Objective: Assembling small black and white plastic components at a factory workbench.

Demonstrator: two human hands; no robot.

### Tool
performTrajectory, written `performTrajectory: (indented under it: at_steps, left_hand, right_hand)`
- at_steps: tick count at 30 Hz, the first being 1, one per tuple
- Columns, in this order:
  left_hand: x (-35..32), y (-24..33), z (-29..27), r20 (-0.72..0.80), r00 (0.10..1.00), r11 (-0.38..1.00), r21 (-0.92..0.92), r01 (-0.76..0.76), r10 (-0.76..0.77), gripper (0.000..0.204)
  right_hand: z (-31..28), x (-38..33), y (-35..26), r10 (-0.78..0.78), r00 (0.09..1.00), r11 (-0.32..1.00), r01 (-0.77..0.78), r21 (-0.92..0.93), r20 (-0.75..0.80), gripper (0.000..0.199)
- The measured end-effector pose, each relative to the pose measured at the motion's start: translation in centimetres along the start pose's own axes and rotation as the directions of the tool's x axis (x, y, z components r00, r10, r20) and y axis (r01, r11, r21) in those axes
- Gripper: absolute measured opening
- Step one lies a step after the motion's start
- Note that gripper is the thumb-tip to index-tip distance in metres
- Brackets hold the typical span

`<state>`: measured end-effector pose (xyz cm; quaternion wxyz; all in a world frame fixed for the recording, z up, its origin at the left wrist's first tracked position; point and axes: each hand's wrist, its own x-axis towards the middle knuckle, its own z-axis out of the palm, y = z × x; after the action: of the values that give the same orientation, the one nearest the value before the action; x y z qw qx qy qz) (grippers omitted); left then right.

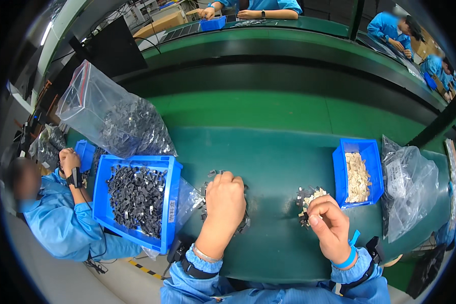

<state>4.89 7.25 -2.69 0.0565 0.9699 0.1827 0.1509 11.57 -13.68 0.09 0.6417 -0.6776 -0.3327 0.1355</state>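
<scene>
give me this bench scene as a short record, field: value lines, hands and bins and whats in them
surface: green work table
left hand: left hand palm down on a small pile of dark parts
right hand: right hand fingers curled over a mixed pile of beige and dark pieces, grip unclear
left bin: large blue bin full of dark grey parts
right bin: small blue bin holding beige pieces
bags: clear bag of dark parts behind the large bin; clear plastic bag right of the small bin
others: co-worker in blue at left

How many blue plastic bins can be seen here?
4: a big bin of dark parts at left, one behind it, one of pale parts at right, one far across. Others may be hidden.
</scene>
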Motion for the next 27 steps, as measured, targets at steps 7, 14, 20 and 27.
performTrajectory:
  at_steps: [7, 14, 20, 27]
  left_hand:
    - [0.4, -0.7, 0.6, -0.105, 0.993, 0.981, -0.19, 0.036, -0.057, 0.001]
    - [-0.1, -0.4, -3.4, -0.165, 0.928, 0.658, -0.746, 0.105, -0.335, 0.004]
    - [-3.6, 2.8, -5.5, 0.311, 0.937, -0.537, -0.823, 0.183, -0.157, 0.019]
    - [-5.8, 4.9, -3.9, 0.193, 0.981, -0.489, -0.859, 0.151, -0.036, 0.015]
  right_hand:
    - [0.2, 0.3, 0.5, -0.018, 1.0, 1.0, 0.018, -0.003, 0.007, 0.008]
    - [0.3, 0.4, 1.1, -0.035, 0.999, 0.999, 0.035, -0.022, 0.003, 0.009]
    - [1.7, -0.1, -0.6, -0.241, 0.967, 0.97, 0.243, 0.019, -0.087, 0.03]
    - [3.1, 0.1, -1.3, -0.413, 0.909, 0.91, 0.415, 0.016, -0.053, 0.039]
